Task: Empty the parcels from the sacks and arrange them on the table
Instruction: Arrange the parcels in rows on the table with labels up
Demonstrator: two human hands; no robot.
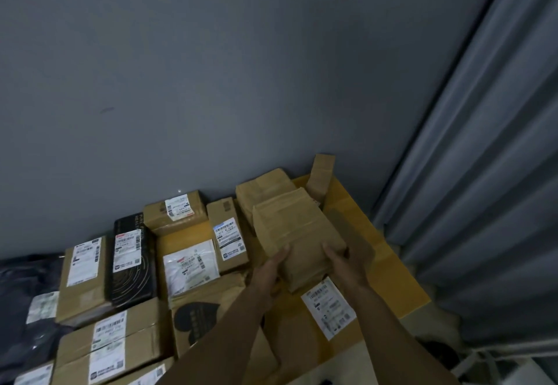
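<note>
A plain brown cardboard parcel (297, 235) sits tilted above the table's right part, held from both sides. My left hand (268, 276) grips its near left edge and my right hand (342, 262) grips its near right corner. Behind it lies another brown parcel (259, 189), and a small upright one (322, 171) leans by the wall. Under the held parcel lies a flat yellow-brown parcel with a white label (329, 307). To the left, several labelled parcels cover the table, among them a black box (133, 259) and a tall brown box (227, 235). No sack shows clearly.
A grey wall (211, 82) closes off the back. A ribbed grey shutter (489, 173) runs down the right side. Dark plastic-wrapped parcels (27, 303) lie at the far left. White cord or strapping (483, 357) lies on the floor at bottom right.
</note>
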